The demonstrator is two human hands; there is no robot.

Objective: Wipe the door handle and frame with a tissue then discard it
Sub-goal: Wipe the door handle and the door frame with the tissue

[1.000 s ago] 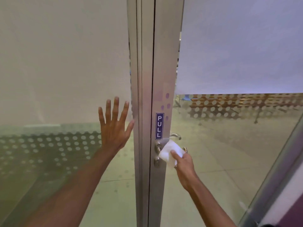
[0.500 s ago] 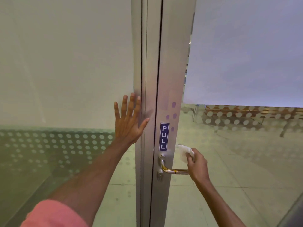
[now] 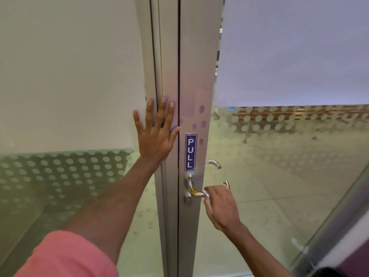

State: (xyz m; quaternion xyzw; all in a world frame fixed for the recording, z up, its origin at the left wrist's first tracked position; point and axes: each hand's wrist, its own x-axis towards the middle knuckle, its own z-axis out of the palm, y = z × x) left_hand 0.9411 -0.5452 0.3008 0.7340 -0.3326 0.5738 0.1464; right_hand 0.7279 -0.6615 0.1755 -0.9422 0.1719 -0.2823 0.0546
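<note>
At a glass door, we press our left hand flat, fingers spread, across the aluminium frame just above and left of the blue PULL sticker. It holds nothing. Lower down, our right hand is closed around the handle, a curved metal lever with a brassy sheen that sticks out from the door's edge below the sticker, with a keyhole just beneath its root.

The tissue is almost wholly hidden – only a sliver of white peeps out between the fingers and the lever, so we judge it to be wadded in the palm and pinched against the metal. A second handle shows through the glass on the far side.

Handling looks simple but delicate. The tissue should be feather-light, soft and quick to tear or ball up, so it wants a broad pinch with several fingers behind it, not a fingertip hold. The lever is rigid, smooth and probably slippery; wrapping the tissue right round it and sliding along its length seems the surest way. The frame is flat and stiff – there a flattened pad under the fingers would serve better. No bin is in sight, and the frame wipe and the discard appear yet to come.
</note>
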